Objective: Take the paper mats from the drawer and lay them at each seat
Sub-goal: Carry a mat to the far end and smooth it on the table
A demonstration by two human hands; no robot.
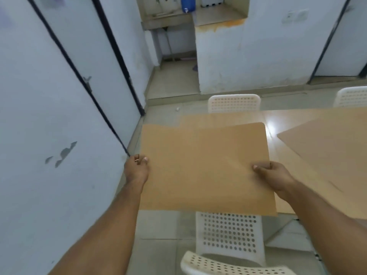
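Note:
I hold a brown paper mat [204, 167] flat in the air with both hands. My left hand [137, 169] pinches its left edge and my right hand [272, 175] grips its right edge. The mat hangs over the left end of a light wooden table [282, 124] and hides most of that end. A second brown paper mat [333, 147] lies on the table to the right. A third brown sheet edge [198, 120] shows just beyond the mat I hold. The drawer is not in view.
A white perforated plastic chair [228, 239] stands right below the held mat, and two more white chairs [234, 103] [351, 96] stand at the table's far side. A white wall with dark door frames [59, 116] runs close on my left. Tiled floor [162, 225] lies between.

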